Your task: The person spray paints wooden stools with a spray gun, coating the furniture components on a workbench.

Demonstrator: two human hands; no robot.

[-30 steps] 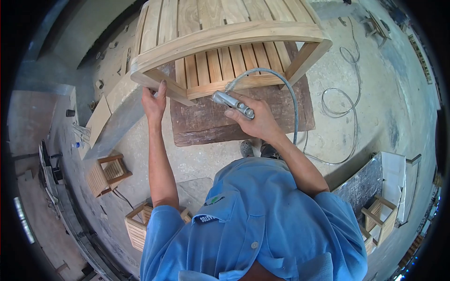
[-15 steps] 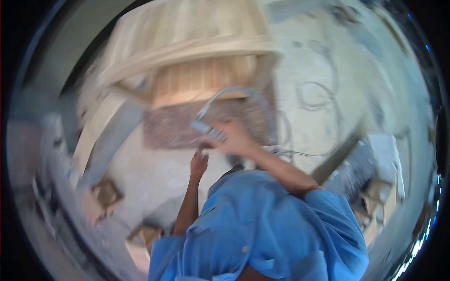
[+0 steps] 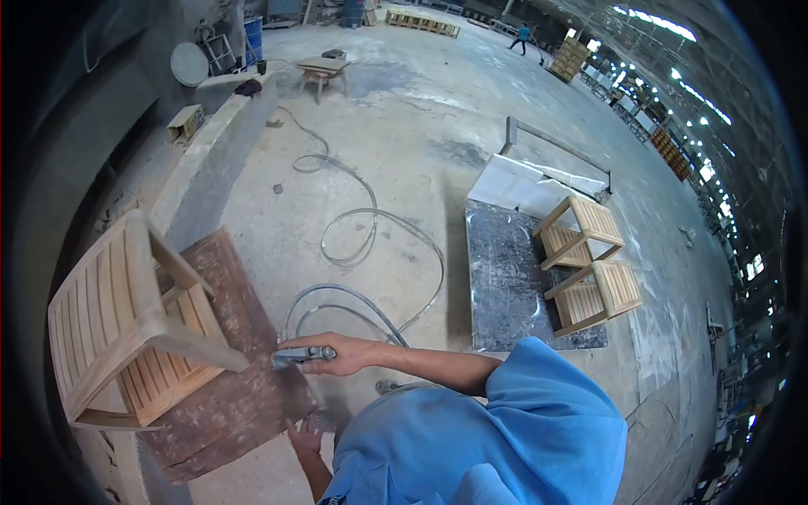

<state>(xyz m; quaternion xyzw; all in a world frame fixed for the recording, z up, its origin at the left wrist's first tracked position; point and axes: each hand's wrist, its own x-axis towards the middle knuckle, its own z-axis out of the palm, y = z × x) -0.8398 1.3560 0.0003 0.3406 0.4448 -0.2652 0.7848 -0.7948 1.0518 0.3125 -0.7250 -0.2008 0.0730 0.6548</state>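
In my right hand (image 3: 341,353) is a grey metal hand tool (image 3: 301,357), held near a leg of a slatted wooden side table (image 3: 109,295). The kind of tool cannot be made out. Bare wood slats form the table's top and its lower shelf. It rests tilted on a worn reddish-brown board or block (image 3: 227,412). My left hand (image 3: 307,439) is lower down, beside that brown surface's near corner, with its fingers apart and nothing in them. A grey hose (image 3: 337,288) loops over the floor behind my right hand.
To the right, two small slatted wooden tables (image 3: 589,295) rest on a dark scuffed panel (image 3: 505,286), beside a white panel (image 3: 497,183). A low concrete ledge (image 3: 202,160) runs along the left. Far off stand a wooden stool (image 3: 322,71) and a person (image 3: 522,38).
My view has swung right, so the side table now appears at the left. My left hand, formerly near the tool with its fingers drawn in, is now apart from it and spread.
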